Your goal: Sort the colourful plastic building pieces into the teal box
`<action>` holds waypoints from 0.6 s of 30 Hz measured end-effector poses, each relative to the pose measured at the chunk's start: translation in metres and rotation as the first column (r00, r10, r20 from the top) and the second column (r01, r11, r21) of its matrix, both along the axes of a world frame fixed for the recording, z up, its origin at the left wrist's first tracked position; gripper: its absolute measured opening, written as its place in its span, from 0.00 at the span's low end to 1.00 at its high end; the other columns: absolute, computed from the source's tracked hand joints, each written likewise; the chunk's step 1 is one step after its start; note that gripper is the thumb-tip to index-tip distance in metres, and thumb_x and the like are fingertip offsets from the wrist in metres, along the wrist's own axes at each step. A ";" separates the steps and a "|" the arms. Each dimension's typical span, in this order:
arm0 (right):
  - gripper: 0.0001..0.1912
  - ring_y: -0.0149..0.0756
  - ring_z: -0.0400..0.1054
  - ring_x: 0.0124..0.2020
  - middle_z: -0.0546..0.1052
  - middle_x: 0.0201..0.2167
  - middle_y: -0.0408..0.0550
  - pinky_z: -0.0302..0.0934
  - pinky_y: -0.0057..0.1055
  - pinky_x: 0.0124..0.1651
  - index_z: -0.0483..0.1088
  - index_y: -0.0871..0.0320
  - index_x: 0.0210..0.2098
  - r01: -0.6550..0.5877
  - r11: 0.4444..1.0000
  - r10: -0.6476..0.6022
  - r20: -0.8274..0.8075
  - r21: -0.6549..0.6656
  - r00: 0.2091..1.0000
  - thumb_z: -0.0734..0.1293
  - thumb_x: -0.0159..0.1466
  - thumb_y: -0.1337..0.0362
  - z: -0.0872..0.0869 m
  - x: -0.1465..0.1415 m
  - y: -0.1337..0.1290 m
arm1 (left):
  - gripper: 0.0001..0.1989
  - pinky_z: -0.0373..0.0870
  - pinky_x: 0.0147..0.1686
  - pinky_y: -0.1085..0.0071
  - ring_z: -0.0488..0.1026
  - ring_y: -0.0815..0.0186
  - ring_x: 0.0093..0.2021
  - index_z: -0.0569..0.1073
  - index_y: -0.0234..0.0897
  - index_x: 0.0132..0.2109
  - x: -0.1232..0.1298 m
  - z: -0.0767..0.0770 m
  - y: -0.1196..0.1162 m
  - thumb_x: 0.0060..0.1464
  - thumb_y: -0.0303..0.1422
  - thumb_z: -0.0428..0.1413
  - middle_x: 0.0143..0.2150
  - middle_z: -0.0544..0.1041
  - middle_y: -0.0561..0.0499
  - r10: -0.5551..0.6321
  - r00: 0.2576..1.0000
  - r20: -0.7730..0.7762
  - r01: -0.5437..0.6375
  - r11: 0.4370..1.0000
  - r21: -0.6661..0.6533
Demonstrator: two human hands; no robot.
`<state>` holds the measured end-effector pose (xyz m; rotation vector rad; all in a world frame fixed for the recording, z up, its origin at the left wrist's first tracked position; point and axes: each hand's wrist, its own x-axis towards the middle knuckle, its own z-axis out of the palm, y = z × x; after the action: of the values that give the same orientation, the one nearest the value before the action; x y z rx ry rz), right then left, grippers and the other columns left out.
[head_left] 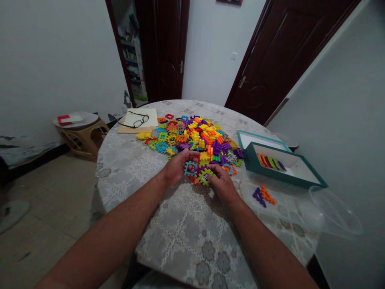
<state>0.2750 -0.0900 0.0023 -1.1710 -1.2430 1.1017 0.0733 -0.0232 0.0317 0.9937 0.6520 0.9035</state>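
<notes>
A large pile of colourful plastic building pieces [180, 138] lies on the round table [180, 224]. At the pile's near edge, my left hand [179, 165] is closed on a light blue square frame piece [190, 168]. Just to its right, my right hand [221, 181] grips a lime green piece [205, 176] with toothed edges. Purple and orange pieces show close behind and below the held ones; whether any are joined to them cannot be made out.
Right of the pile stands a green box [288, 176] with a row of coloured pieces inside, its lid [261, 140] behind. A clear plastic container [337, 208] is near it, with purple [259, 196] and orange pieces [268, 195]. Glasses [140, 121] rest on paper at the left.
</notes>
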 end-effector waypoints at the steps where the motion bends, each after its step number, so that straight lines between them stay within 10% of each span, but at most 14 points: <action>1: 0.12 0.40 0.73 0.38 0.80 0.38 0.44 0.70 0.34 0.40 0.77 0.52 0.41 -0.002 1.000 0.002 0.025 0.014 1.000 0.73 0.57 0.60 0.000 0.001 0.000 | 0.28 0.70 0.37 0.67 0.70 0.64 0.35 0.82 0.36 0.50 -0.001 0.002 0.000 0.61 0.57 0.58 0.44 0.78 0.44 0.002 1.000 0.017 -0.002 1.000 0.000; 8: 0.13 0.43 0.74 0.49 0.80 0.51 0.45 0.72 0.39 0.49 0.77 0.49 0.44 -0.049 0.989 0.029 0.142 0.140 0.989 0.71 0.60 0.63 -0.004 -0.003 -0.003 | 0.22 0.71 0.40 0.64 0.75 0.61 0.39 0.81 0.38 0.52 0.008 -0.008 -0.001 0.59 0.47 0.61 0.43 0.80 0.45 0.016 0.999 0.032 -0.015 1.000 -0.017; 18: 0.13 0.40 0.73 0.39 0.81 0.40 0.44 0.66 0.33 0.43 0.80 0.52 0.49 -0.066 0.993 0.034 0.288 0.102 0.957 0.69 0.65 0.62 -0.014 -0.001 -0.001 | 0.29 0.70 0.51 0.62 0.77 0.56 0.51 0.79 0.39 0.57 0.009 -0.019 -0.002 0.45 0.29 0.57 0.47 0.82 0.46 -0.002 0.992 -0.127 0.027 0.980 0.196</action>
<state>0.2737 -0.0910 -0.0118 -1.2500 -1.5440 0.9083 0.0825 -0.0249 0.0132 1.2402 0.6689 0.9101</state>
